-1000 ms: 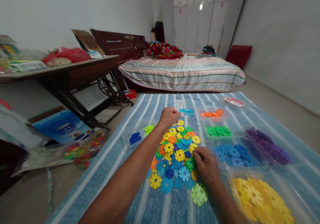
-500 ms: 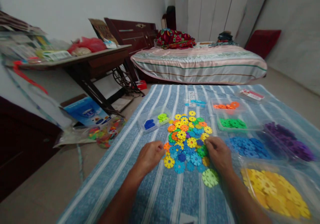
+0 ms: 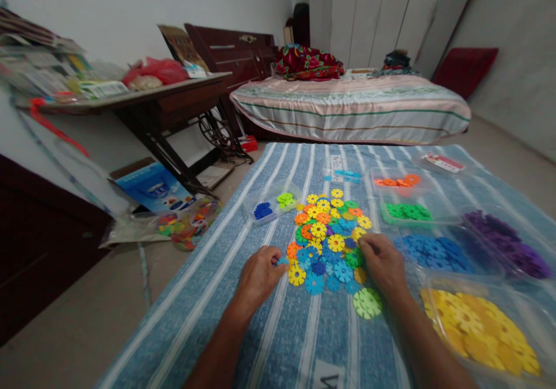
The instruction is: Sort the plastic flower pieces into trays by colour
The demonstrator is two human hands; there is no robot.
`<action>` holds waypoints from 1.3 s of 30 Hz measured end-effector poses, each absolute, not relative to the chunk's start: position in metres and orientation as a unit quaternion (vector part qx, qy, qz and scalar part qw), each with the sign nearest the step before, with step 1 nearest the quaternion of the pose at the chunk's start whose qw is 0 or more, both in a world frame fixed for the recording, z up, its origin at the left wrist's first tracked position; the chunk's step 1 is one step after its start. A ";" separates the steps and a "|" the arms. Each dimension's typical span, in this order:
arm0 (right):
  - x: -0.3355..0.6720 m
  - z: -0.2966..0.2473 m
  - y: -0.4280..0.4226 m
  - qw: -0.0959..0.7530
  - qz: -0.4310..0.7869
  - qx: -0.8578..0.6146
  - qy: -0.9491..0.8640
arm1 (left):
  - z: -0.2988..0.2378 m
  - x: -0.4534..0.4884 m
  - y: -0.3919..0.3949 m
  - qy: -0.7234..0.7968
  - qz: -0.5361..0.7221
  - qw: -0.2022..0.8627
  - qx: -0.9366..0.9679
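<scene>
A heap of flat plastic snowflake discs (image 3: 330, 235), yellow, blue, orange and green, lies on a blue striped cloth (image 3: 295, 331). My left hand (image 3: 258, 276) rests at the heap's left edge, its fingers curled and pinching a light blue disc (image 3: 282, 260). My right hand (image 3: 384, 264) lies on the heap's right edge, fingers bent down onto the discs; what they grip is hidden. A big light green disc (image 3: 367, 303) lies just below my right hand.
Clear trays of sorted discs stand around: yellow (image 3: 482, 331), blue (image 3: 430, 251), purple (image 3: 508, 244), green (image 3: 406, 210), orange (image 3: 395, 180), and a small one (image 3: 271, 204) at left. A bed (image 3: 351, 108) stands behind, a sewing table (image 3: 152, 108) and a bag of discs (image 3: 182, 227) at left.
My left hand drew back from the far side of the heap to its near left edge and now pinches a light blue disc. The view tilted and shifted; my right hand barely moved.
</scene>
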State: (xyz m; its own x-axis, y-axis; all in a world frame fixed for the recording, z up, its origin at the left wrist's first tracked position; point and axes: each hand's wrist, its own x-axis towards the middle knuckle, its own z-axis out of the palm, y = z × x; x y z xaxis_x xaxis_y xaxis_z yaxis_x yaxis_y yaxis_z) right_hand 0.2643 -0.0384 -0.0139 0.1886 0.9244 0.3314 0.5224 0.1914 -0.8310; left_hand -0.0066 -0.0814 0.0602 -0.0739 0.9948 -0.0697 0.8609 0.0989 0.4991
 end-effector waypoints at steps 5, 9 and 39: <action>0.265 -0.014 -0.038 0.477 0.206 -0.603 -0.605 | 0.057 -0.005 -0.084 0.733 0.189 0.222 0.615; 0.265 -0.012 -0.038 0.472 0.203 -0.606 -0.608 | 0.058 -0.004 -0.086 0.740 0.200 0.232 0.599; 0.263 -0.011 -0.035 0.469 0.193 -0.602 -0.617 | 0.065 0.092 -0.103 0.655 0.022 0.213 0.724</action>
